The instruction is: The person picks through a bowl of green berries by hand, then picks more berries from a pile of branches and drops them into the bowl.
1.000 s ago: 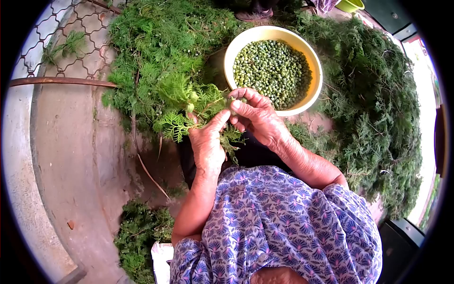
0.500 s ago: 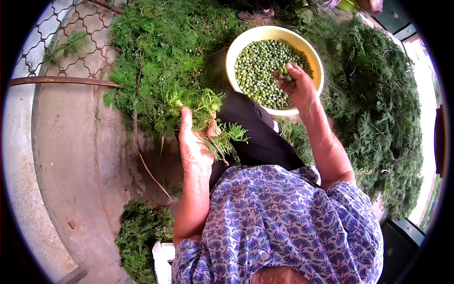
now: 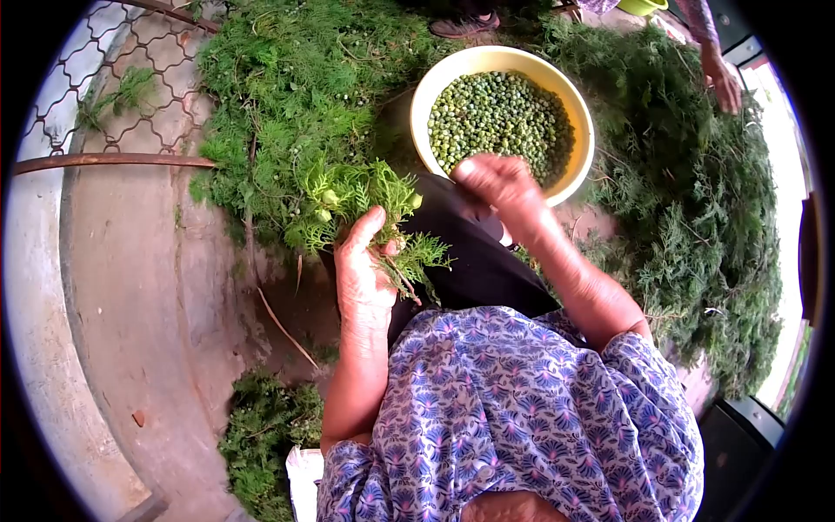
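My left hand [image 3: 364,265] is closed around the stem of a leafy evergreen sprig [image 3: 361,196]. Two round green cones [image 3: 327,198] show among its leaves, and the cut stem pokes out below my fingers. Over the near rim of a cream basin [image 3: 588,165] hangs my right hand [image 3: 509,193], its back towards me. Its fingers are blurred and partly hidden, so whether they hold anything does not show. Inside the basin lies a thick layer of small green cones [image 3: 496,117].
Cut evergreen branches [image 3: 287,96] are heaped on the left, with another large heap [image 3: 696,209] on the right. A co-worker's hand [image 3: 720,80] reaches over the right heap. A shoe [image 3: 465,24] stands behind the basin. A metal lattice [image 3: 130,70] borders the far left.
My right hand has moved from above the basin, where it held green cones, left and nearer to the sprig. The sprig has turned slightly. A co-worker's hand has come over the right heap.
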`<action>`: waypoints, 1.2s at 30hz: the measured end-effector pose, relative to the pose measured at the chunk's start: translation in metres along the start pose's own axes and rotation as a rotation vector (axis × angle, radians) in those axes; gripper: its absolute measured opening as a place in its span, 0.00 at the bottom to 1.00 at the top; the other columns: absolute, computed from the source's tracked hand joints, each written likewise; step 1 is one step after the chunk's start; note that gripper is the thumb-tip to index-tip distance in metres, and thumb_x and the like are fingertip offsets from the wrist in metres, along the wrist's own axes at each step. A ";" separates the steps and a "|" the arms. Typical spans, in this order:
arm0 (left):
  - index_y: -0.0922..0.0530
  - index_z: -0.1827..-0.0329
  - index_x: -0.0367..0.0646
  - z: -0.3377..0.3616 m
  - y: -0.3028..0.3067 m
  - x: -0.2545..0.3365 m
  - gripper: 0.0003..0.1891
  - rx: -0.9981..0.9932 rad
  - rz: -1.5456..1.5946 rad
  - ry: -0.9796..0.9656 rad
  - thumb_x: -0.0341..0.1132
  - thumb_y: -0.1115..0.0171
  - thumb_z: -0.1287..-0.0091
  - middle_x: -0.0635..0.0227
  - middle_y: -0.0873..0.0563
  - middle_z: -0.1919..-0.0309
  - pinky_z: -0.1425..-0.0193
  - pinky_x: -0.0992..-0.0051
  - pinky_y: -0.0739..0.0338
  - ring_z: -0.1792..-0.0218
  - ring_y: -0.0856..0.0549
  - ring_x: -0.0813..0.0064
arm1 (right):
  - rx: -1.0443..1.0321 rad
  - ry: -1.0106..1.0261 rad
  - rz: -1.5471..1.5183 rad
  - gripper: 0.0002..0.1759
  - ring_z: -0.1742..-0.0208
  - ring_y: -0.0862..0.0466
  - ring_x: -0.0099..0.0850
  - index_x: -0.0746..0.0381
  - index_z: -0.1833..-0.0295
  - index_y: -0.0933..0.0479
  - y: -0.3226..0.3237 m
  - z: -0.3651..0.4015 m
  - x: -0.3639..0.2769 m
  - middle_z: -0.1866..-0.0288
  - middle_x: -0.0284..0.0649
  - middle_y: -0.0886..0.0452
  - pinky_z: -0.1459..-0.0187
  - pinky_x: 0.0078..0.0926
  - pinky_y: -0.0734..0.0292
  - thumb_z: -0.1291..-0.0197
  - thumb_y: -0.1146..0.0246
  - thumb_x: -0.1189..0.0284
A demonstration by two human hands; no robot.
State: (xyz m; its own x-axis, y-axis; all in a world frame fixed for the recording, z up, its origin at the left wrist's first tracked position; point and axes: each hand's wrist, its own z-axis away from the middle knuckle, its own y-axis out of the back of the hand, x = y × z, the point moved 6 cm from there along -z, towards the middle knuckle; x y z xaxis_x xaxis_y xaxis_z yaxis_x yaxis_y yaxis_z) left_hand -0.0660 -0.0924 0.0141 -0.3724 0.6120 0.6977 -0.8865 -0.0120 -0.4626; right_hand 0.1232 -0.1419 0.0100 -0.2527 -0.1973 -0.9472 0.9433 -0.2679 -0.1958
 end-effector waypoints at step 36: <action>0.25 0.53 0.42 0.023 -0.028 -0.004 0.19 -0.159 -0.553 -0.041 0.41 0.32 0.42 0.77 0.23 0.69 0.78 0.87 0.36 0.74 0.28 0.88 | 0.122 0.474 0.513 0.11 0.62 0.20 0.34 0.64 0.61 0.19 -0.010 0.009 -0.036 0.66 0.43 0.19 0.59 0.30 0.26 0.47 0.33 0.68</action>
State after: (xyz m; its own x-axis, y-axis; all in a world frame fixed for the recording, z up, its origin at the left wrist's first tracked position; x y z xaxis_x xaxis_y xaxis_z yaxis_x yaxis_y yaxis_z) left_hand -0.0458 -0.1127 0.0363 0.1216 0.4621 0.8785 -0.9014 0.4220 -0.0972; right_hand 0.1209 -0.1407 0.0482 0.3643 0.0971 -0.9262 0.8804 -0.3601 0.3086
